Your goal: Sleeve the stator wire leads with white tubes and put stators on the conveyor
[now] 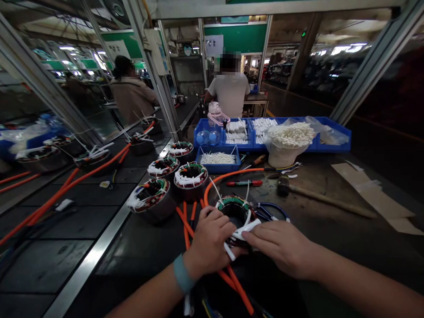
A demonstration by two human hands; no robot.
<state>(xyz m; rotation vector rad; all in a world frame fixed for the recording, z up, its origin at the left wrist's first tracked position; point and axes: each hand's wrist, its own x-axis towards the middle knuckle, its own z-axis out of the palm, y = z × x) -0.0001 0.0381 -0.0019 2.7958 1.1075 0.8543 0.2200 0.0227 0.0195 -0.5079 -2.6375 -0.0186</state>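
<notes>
A motor stator point(235, 207) with green and white windings sits on the dark bench in front of me. My left hand point(212, 238) is closed at its near-left rim, fingers around white insulating sleeving point(246, 230). From the other side my right hand point(282, 245) pinches the same white sleeving between thumb and fingers. A short white tube end point(229, 252) sticks out below my left hand. Two white cable ties stand up from the far rim. Orange cables point(238, 290) run under my hands toward the bench's near edge. My hands hide the stator's near side.
Several finished-looking stators point(151, 198) stand to the left, beside a roller conveyor point(52, 255) bearing more. Blue bins point(218, 166) of white tubes and ties line the back. A mallet point(284, 185), a red marker point(244, 183) and scissors point(269, 211) lie nearby. Two people work beyond.
</notes>
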